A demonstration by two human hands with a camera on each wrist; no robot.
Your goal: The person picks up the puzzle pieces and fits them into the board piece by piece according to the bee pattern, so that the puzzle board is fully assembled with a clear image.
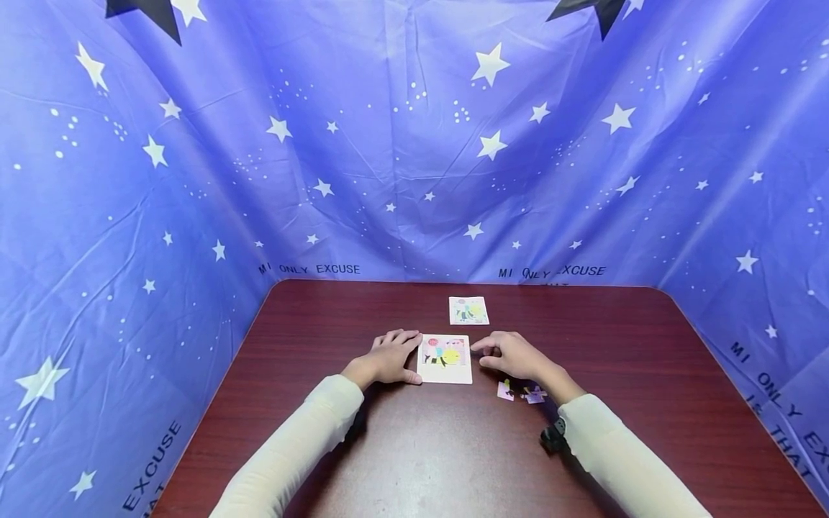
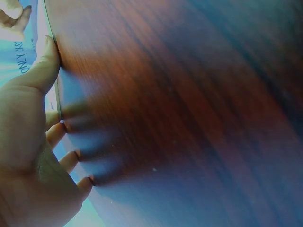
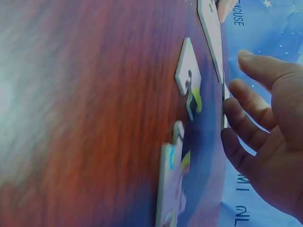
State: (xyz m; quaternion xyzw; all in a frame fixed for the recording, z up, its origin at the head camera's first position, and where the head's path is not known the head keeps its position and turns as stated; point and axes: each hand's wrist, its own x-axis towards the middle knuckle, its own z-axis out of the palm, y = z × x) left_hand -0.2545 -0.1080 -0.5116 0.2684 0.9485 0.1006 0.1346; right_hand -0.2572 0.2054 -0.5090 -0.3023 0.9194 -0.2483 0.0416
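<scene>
Dark wooden table [image 1: 414,446], puzzle board [image 1: 444,359] between relaxed left fingers [image 1: 403,338] and loosely curled right fingers [image 1: 487,350].

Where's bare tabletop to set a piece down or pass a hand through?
Free: the wide table stretch right of the right hand, the strip left of the left hand, and the near middle between the sleeves. Crowded: around the puzzle board, the loose pieces beside the right wrist, and the picture card behind.

Puzzle board [image 1: 444,359] between left hand [image 1: 388,357] and right hand [image 1: 512,355]; loose pieces [image 1: 521,392], reference card [image 1: 468,310], table [image 1: 421,446].
</scene>
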